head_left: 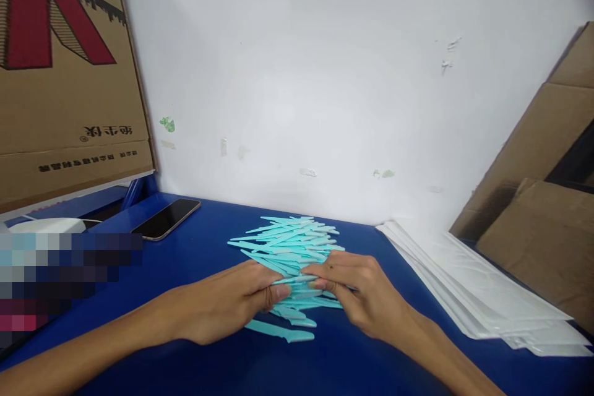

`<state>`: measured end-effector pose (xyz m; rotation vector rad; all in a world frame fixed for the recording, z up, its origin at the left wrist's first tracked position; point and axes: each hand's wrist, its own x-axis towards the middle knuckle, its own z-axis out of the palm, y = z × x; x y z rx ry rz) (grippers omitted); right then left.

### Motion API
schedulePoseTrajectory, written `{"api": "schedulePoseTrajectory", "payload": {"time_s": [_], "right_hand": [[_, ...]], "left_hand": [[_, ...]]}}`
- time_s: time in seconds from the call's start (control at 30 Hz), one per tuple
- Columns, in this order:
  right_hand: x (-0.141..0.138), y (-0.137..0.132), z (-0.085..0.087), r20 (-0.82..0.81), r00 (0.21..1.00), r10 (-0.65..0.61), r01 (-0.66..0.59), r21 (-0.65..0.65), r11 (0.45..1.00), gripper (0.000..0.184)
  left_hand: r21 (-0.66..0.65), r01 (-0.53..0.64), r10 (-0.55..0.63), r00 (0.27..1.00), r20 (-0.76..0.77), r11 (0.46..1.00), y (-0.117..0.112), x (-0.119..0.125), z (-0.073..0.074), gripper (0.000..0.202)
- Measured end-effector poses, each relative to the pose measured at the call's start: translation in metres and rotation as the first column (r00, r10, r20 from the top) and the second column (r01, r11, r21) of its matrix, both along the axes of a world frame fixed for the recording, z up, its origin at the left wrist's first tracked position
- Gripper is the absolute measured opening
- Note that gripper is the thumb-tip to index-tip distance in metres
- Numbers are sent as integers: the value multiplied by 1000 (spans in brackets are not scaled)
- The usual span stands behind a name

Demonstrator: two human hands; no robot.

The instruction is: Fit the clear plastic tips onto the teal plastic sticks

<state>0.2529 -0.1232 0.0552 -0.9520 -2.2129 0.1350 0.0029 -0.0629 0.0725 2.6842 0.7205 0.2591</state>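
Note:
A loose heap of turquoise eyebrow razors [288,241] lies in front of me on the blue table, most with their slim handle ends pointing left. My left hand [245,297] is closed, thumb and fingers pinching the left part of one or more razors just above the heap. From the other side my right hand [359,288] pinches the right end, its thumb and index finger close to the left thumb. How many razors lie between the fingers I cannot tell. One single razor [283,330] rests apart at the near edge of the heap.
Behind the blue table [208,365] rises a white wall [301,74]. A phone [167,219] lies at the back left, below a large cardboard box [69,93]. White padded envelopes [473,291] are stacked on the right, beside more cardboard [547,241].

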Motion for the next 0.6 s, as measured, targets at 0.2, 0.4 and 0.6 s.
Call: {"api": "schedulePoseTrajectory", "payload": {"time_s": [0.2, 0.4, 0.6], "right_hand": [[43, 4, 8, -26, 984, -175, 176, 33, 984, 27], [89, 13, 23, 18, 860, -510, 510, -79, 857, 37], [112, 23, 8, 283, 797, -534, 590, -169, 790, 38]], "left_hand": [[-149, -69, 67, 998, -22, 986, 23, -11, 3, 58], [-200, -93, 133, 972, 194, 975, 54, -15, -4, 57], [-403, -20, 107, 975, 194, 915, 43, -11, -8, 52]]}}
